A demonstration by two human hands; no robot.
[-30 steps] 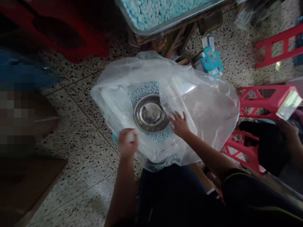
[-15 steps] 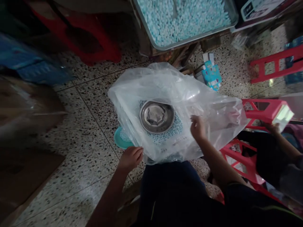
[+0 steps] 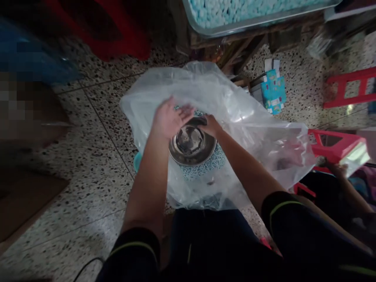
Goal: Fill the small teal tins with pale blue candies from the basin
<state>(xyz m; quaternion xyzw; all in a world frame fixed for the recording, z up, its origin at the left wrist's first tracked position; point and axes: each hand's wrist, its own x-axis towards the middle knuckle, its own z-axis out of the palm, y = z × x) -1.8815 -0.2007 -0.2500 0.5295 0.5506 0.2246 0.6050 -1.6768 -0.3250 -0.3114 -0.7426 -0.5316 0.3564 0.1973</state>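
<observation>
Lt. blue & white mix for the small pellets (image 3: 196,170) round the metal bowl (image 3: 209,152), which is shiny silver w/ dk. grey reflections. Plastic bag (image 3: 202,192): milky white, see-through in parts, w/ bright glints. Pale aqua & white pcs. (image 3: 249,8) fill the silver-grey tray (image 3: 258,23) across from me. Floor (image 3: 91,192) = off-white, speckled dk. all over, thin dk. lines. Flattened carton (image 3: 273,92): bright blue w/ multicol. print. Small dish (image 3: 136,161): teal. Sleeves (image 3: 133,241): blk. w/ thin yellow-green stripe. Stool nearest the bag (image 3: 335,150): pinkish red.

Left fingers (image 3: 185,113) extended, blurred; right fingers (image 3: 209,118) parted from thumb (image 3: 202,127); forearms (image 3: 149,180) converging.
</observation>
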